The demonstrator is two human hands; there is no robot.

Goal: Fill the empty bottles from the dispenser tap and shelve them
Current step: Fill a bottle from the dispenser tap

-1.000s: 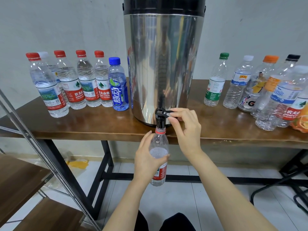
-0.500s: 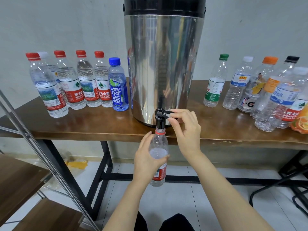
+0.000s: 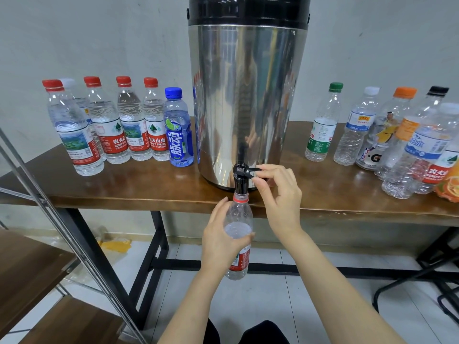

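Bottle (image 3: pixel 240 214) upright, long axis vertical, gripped round its middle by left hand (image 3: pixel 221 242) fingers, mouth directly under tap (image 3: pixel 240 181), below the worktop (image 3: pixel 124 187) near edge. Right hand (image 3: pixel 279 194) fingers pinch the lever (image 3: pixel 251 170), just up-right of the neck. Looks over half full. Dispenser (image 3: pixel 248 95) behind. Left-row bottles (image 3: pixel 116 142) read "NONGFU SPRING".

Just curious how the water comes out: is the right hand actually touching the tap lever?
Touching. The head view shows the right hand pinching the black tap lever between thumb and fingertips, with no gap.
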